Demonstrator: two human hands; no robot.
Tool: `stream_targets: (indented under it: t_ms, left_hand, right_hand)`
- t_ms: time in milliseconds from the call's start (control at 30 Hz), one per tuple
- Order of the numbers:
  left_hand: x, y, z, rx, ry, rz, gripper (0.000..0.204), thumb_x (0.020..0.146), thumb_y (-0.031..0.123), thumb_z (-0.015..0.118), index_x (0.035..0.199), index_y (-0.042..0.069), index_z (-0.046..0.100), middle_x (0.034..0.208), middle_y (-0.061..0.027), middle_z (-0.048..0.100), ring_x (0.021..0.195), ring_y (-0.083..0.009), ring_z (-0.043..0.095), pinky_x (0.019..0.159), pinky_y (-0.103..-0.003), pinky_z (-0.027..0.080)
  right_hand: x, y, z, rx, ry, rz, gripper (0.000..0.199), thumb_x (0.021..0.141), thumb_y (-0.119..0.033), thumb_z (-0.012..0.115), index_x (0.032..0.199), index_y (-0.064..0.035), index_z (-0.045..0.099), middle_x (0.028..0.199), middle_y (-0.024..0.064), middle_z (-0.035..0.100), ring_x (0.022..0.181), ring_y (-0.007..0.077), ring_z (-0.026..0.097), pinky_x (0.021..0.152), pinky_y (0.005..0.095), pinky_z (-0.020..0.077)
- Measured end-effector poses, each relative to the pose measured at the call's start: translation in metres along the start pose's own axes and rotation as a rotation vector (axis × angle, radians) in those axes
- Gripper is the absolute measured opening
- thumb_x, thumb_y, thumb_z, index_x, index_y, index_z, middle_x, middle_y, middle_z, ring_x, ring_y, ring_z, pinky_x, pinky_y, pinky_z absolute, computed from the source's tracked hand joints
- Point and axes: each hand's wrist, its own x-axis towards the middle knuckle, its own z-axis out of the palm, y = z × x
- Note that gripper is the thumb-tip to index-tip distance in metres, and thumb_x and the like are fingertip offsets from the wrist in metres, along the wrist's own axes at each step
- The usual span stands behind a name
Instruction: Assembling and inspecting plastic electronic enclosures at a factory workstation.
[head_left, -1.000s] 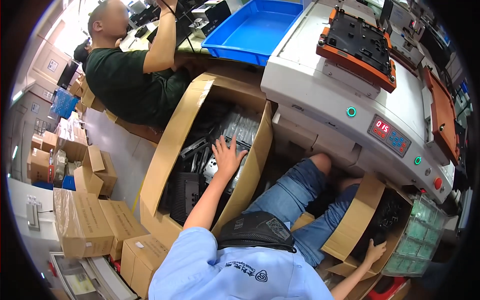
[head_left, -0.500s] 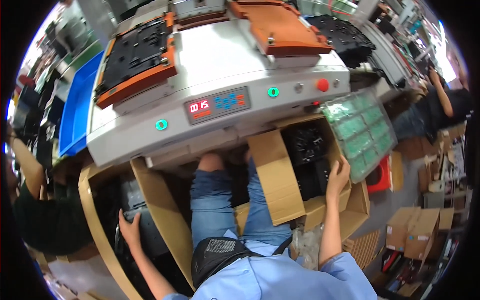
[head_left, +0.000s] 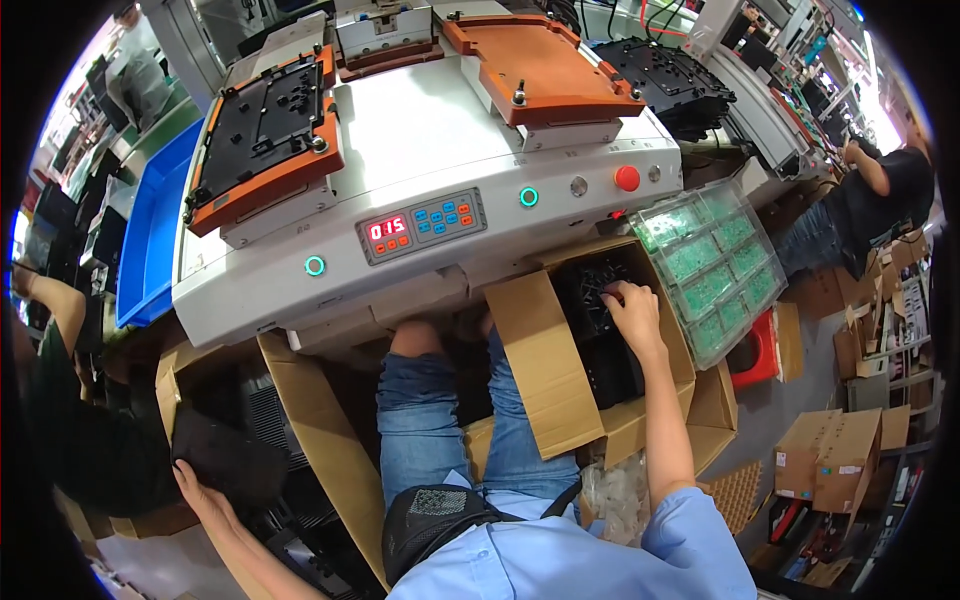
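Observation:
At the lower left, my left hand (head_left: 205,497) grips the near edge of a flat black plastic panel (head_left: 230,455), which is tilted over an open cardboard box (head_left: 315,410). More black ribbed parts (head_left: 268,418) lie in that box. My right hand (head_left: 636,318) reaches into a second cardboard box (head_left: 545,365) on the right. Its fingertips are pinched together among small black parts (head_left: 590,285); what lies between them is too small to make out. A black panel with small pieces on it (head_left: 265,120) rests in the orange-framed fixture at the left of the machine.
A white machine (head_left: 420,120) with a lit control panel (head_left: 420,226) stands ahead, with an empty orange fixture (head_left: 545,65) on top. A blue tray (head_left: 155,225) is at left. A clear tray of green parts (head_left: 710,265) leans by the right box. Stacked black panels (head_left: 665,80) sit behind.
My left hand has lifted a black panel toward the box's left edge. The right hand has moved from the right box's rim inward to the small black parts, its fingers closing.

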Motion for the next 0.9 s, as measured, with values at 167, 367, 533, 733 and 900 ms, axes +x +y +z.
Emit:
stream_targets:
  t_ms: [167,367,533,733,900]
  left_hand:
    - [-0.019,-0.037,0.055,-1.173,-0.763,-0.503,0.041,0.098,0.021,0.043,0.136,0.006,0.043,0.088,-0.0047,0.053,0.079,-0.0169,0.052,0.074,-0.031,0.045]
    - [-0.100,-0.088,0.210,-1.437,-1.217,-0.852,0.051,0.098,0.046,0.037,0.122,0.004,0.053,0.075,-0.0058,0.047,0.067,-0.0192,0.046,0.060,-0.032,0.040]
    - [-0.147,-0.094,0.267,-1.593,-1.199,-1.046,0.063,0.098,0.054,0.027,0.124,0.003,0.052,0.081,-0.0111,0.055,0.070,-0.0239,0.049,0.061,-0.036,0.043]
    - [-0.149,-0.101,0.288,-1.505,-1.218,-1.011,0.061,0.099,0.052,0.025,0.115,0.002,0.054,0.078,-0.0098,0.053,0.069,-0.0224,0.046,0.062,-0.035,0.040]
    - [-0.144,-0.108,0.302,-1.559,-1.313,-0.945,0.057,0.098,0.049,0.028,0.123,0.004,0.054,0.099,-0.0156,0.063,0.089,-0.0319,0.056,0.073,-0.040,0.043]
  right_hand:
    - [0.013,-0.012,0.042,0.122,-0.138,0.022,0.028,0.079,-0.030,0.068,0.089,-0.0033,0.066,0.088,0.0175,0.067,0.084,0.0360,0.062,0.076,0.0449,0.0465]
    - [0.018,0.026,0.069,0.331,-0.071,0.224,0.031,0.077,-0.025,0.076,0.089,0.0004,0.064,0.079,0.0118,0.067,0.072,0.0186,0.061,0.069,0.0321,0.0487]
    - [0.023,0.031,0.057,0.459,-0.026,0.217,0.031,0.083,-0.026,0.071,0.089,0.0029,0.064,0.077,0.0071,0.065,0.068,0.0140,0.057,0.066,0.0289,0.0470]
    - [0.021,0.031,0.050,0.484,0.197,0.229,0.032,0.085,-0.028,0.070,0.092,0.0024,0.061,0.080,0.0079,0.064,0.071,0.0145,0.057,0.068,0.0298,0.0470]
    - [0.013,0.008,0.028,0.394,0.298,0.270,0.032,0.086,-0.028,0.069,0.093,0.0023,0.061,0.079,0.0079,0.064,0.071,0.0145,0.058,0.067,0.0289,0.0475]
